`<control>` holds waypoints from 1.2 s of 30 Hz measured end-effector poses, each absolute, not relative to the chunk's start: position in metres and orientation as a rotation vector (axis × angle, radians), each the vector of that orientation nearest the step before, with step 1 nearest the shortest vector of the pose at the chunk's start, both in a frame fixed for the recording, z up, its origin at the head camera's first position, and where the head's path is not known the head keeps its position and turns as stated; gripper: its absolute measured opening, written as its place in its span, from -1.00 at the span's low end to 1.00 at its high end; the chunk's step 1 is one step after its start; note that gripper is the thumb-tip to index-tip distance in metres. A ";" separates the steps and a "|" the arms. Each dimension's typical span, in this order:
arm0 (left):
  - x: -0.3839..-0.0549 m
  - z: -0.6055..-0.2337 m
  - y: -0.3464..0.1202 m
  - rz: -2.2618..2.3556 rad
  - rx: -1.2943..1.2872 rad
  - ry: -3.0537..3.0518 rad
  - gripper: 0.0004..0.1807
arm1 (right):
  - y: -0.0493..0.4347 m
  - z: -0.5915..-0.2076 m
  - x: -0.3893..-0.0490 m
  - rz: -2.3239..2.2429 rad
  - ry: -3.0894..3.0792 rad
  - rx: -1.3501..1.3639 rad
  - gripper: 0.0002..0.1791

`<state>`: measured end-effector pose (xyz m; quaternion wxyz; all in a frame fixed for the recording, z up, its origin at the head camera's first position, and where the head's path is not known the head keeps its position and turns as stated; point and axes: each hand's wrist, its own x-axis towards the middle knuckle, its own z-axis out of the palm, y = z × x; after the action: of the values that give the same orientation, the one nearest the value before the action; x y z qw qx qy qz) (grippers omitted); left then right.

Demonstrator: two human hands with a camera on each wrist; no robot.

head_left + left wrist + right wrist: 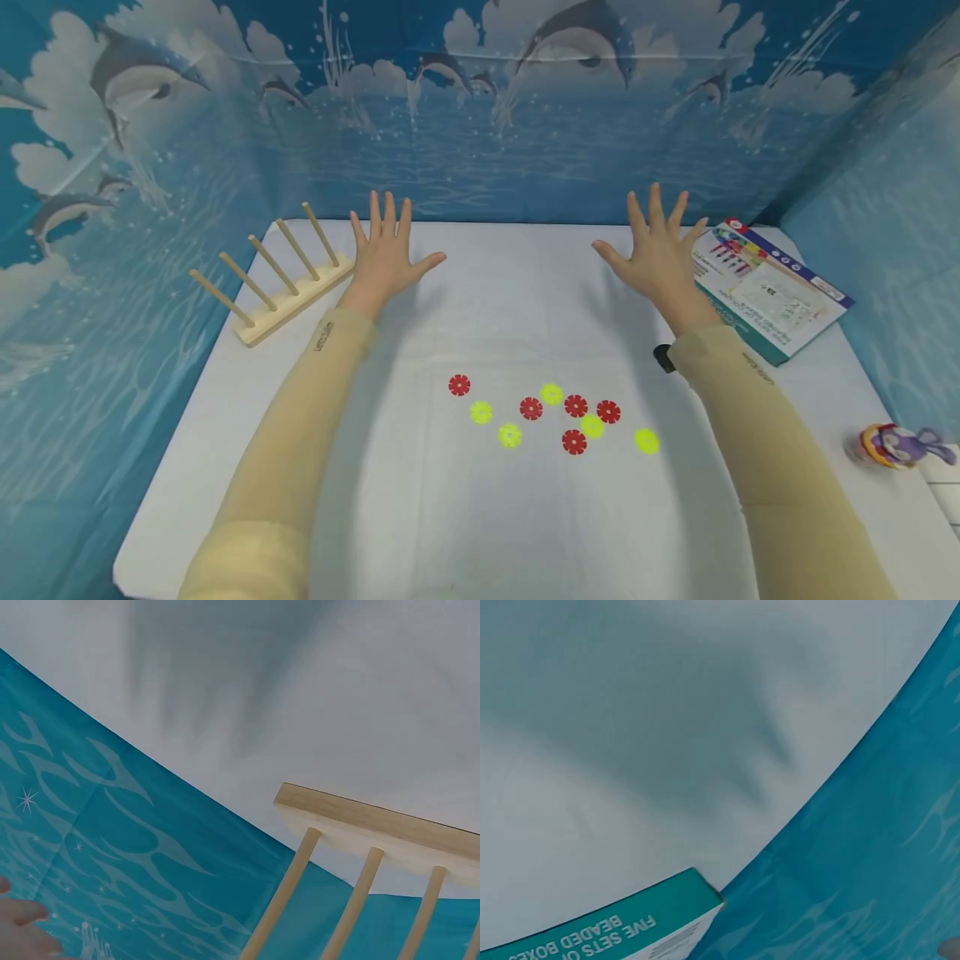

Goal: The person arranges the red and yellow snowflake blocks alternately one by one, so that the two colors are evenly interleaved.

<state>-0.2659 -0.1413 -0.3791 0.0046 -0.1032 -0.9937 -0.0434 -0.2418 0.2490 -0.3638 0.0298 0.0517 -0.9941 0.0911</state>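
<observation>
My left hand (385, 260) is held over the table's far left part, fingers straight and spread, holding nothing. Closest to it is a wooden peg rack (288, 312) with several upright dowels, which also shows in the left wrist view (375, 814). On the far right my right hand (658, 257) is likewise spread with straight fingers and holds nothing. Beside it lies a printed box (772, 287); its green side is in the right wrist view. Several red notched discs (531, 408) and yellow-green notched discs (510, 435) lie scattered between my forearms.
A white table (465, 517) carries everything. Blue dolphin-print cloth (480, 150) hangs behind and at both sides. At the right edge stands a small container with a purple figure on top (900, 446). A small black object (663, 358) shows by my right sleeve.
</observation>
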 end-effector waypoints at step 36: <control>-0.169 -0.427 -0.138 -0.289 -1.123 -2.928 -0.21 | 0.130 -0.416 -0.129 0.515 -2.900 0.922 -0.11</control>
<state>-0.1691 -0.1377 -0.4270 -0.0037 -0.3566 -0.9298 -0.0916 -0.1287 0.1304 -0.4157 0.0277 0.2986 -0.9393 0.1668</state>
